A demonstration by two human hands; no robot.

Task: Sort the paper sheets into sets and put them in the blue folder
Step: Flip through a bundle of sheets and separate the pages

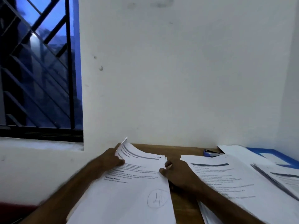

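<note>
A stack of printed paper sheets (129, 188) lies on the wooden table in front of me, its top left corner curled up. My left hand (111, 160) grips that stack at its upper left edge, thumb on the top sheet. My right hand (176, 173) pinches the stack's right edge. A second pile of printed sheets (229, 183) lies to the right, partly under my right forearm. Further right sits a third set of sheets (281, 178). The blue folder (275, 155) lies at the far right against the wall, mostly covered by paper.
A small blue stapler-like object (210, 153) rests by the wall between the piles. Bare wooden table (178, 151) shows between the stacks. A white wall rises right behind the table. A barred window (38, 70) is at the upper left.
</note>
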